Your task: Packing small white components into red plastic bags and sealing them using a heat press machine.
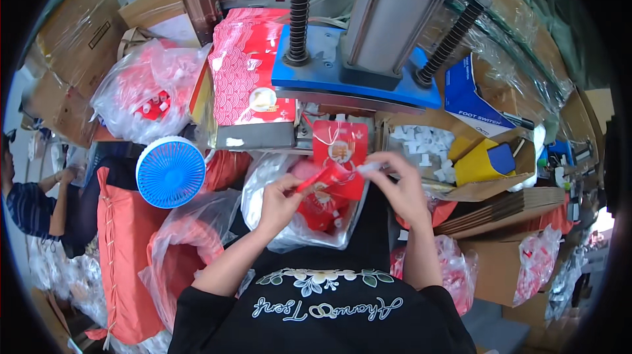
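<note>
Between my hands is a small red pouch (pixel 341 181) with light printing, bent and tilted. My left hand (pixel 279 204) pinches its left edge. My right hand (pixel 397 184) is closed at its right end, where a small white piece (pixel 370 167) shows at the fingertips; whether it is joined to the pouch I cannot tell. Just beyond, another red pouch (pixel 340 135) stands against the front of the press. Below my hands, more red pouches (pixel 320 214) lie in a container lined with a clear plastic bag (pixel 258 186).
Over the work spot stands a press with a blue plate (pixel 315 77) and spring rods. Red printed sheets (pixel 245 68) are stacked at its left, near a blue fan (pixel 171 172). At right, a cardboard tray (pixel 490 186) holds white plastic pieces (pixel 424 147). A person (pixel 39 202) sits far left.
</note>
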The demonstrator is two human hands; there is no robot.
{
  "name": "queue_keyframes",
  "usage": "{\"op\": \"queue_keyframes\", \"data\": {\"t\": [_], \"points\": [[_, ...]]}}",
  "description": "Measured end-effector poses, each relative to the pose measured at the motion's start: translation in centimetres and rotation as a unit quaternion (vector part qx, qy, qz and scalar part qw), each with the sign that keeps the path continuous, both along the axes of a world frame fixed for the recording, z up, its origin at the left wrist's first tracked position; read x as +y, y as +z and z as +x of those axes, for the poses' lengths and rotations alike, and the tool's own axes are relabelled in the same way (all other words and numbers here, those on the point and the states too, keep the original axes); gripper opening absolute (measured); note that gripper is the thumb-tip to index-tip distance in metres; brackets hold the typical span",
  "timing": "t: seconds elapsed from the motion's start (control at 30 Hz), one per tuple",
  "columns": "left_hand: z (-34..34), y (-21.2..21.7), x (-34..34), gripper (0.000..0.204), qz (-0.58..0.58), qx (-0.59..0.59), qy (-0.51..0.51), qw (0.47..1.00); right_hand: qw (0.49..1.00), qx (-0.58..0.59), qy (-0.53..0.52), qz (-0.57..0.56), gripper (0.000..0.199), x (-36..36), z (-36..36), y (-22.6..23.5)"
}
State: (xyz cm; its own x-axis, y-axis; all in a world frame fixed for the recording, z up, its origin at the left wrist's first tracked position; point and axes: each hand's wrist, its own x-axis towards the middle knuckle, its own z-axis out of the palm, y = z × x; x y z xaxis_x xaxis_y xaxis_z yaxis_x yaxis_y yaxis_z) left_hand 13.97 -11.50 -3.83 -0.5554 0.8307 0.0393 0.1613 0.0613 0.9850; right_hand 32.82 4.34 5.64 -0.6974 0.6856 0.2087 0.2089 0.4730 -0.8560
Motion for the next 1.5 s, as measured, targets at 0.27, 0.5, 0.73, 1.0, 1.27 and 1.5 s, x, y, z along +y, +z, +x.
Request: {"op": "queue_keyframes", "data": {"t": [0.27,0.5,0.73,1.0,1.27,1.5], "points": [[1.6,-2.0,0.1,0.018,-0.020,-0.040,-0.111,0.993,0.986,-0.007,0.087,-0.140,0.025,0.2,-0.6,-2.6],[1.3,0.4,5.9,0.027,-0.027,-0.267,0.006,0.963,0.977,-0.040,-0.173,0.119,0.037,4.0,3.1,-2.4],[0.5,2.1,7.8,0.030,-0.027,-0.375,0.015,0.927,0.889,-0.278,-0.278,0.235,0.033,6.6,10.1,-4.0],[-6.4,3.4,7.3,0.033,-0.013,0.182,0.081,0.980,0.922,-0.217,-0.227,0.225,0.026,6.3,7.1,-7.7],[-7.9,-0.6,0.0,0.051,-0.055,0.473,0.105,0.873,0.939,-0.183,-0.200,0.213,0.019,7.1,7.2,-6.9],[-5.5,4.0,0.0,0.009,0.096,0.132,0.078,0.984,0.984,0.017,-0.177,0.001,0.017,6.2,6.1,-5.8]]}}
